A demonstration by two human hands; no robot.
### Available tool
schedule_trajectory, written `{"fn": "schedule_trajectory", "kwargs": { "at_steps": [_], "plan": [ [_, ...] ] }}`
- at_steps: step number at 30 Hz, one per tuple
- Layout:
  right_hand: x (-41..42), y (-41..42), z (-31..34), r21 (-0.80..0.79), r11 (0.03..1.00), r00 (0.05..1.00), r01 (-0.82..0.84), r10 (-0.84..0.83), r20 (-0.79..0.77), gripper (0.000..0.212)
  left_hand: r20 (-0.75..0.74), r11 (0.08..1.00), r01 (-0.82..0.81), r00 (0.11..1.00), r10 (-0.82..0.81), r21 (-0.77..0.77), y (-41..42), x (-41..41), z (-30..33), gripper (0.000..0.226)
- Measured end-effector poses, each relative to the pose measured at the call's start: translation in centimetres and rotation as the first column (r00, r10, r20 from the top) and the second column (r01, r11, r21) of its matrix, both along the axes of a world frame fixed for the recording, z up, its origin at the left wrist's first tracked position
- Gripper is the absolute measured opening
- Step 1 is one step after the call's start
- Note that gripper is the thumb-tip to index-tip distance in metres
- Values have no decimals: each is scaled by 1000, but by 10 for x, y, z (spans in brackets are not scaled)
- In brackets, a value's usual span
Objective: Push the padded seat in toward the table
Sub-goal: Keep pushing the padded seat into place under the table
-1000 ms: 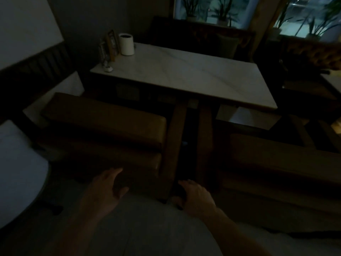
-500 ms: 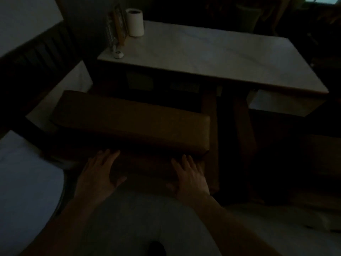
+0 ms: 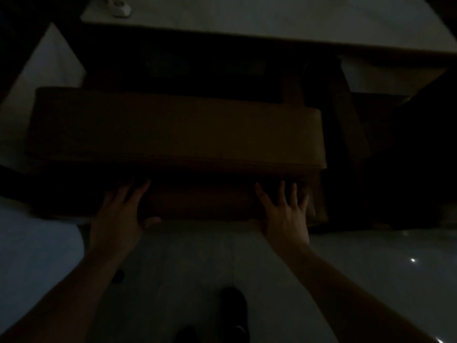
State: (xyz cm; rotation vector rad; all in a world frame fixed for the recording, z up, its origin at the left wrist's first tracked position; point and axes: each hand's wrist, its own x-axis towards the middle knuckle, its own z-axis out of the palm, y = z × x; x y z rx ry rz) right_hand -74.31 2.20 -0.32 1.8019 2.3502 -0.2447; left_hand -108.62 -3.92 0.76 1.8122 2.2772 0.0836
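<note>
left hand (image 3: 116, 216) grip spread flat on the seat's near face, clamping nothing, I read it as set to shove | padded seat (image 3: 178, 134) mid-frame, short of counter (image 3: 272, 21) | right hand (image 3: 286, 219) same, fingers apart near right corner | dark gap ahead, under-counter room unclear

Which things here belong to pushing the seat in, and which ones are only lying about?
Belong to the job:
- padded seat
- table
- left hand, open, at the seat's near side
- right hand, open, at the seat's near side

Just lying about:
- small white object on the table's corner
- second seat at right
</note>
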Motion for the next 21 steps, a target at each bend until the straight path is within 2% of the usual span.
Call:
{"fn": "schedule_trajectory", "kwargs": {
  "at_steps": [7, 14, 18, 21],
  "plan": [
    [-5, -7, 4, 8, 999, 999, 46, -46, -13, 82, -43, 999, 31, 999, -30, 11, 0, -3, 0, 88],
    [-5, -12, 2, -23, 996, 995, 81, -82, -53, 80, -5, 998, 31, 999, -31, -49, 0, -5, -2, 88],
    [-4, -10, -5, -31, 997, 997, 67, -68, -36, 79, -47, 996, 81, 996, -82, -32, 0, -8, -7, 87],
    [-4, -8, -5, -26, 998, 998, 55, -56, -31, 79, -49, 998, 60, 997, -61, -28, 1, -8, -9, 88]
  ]
}}
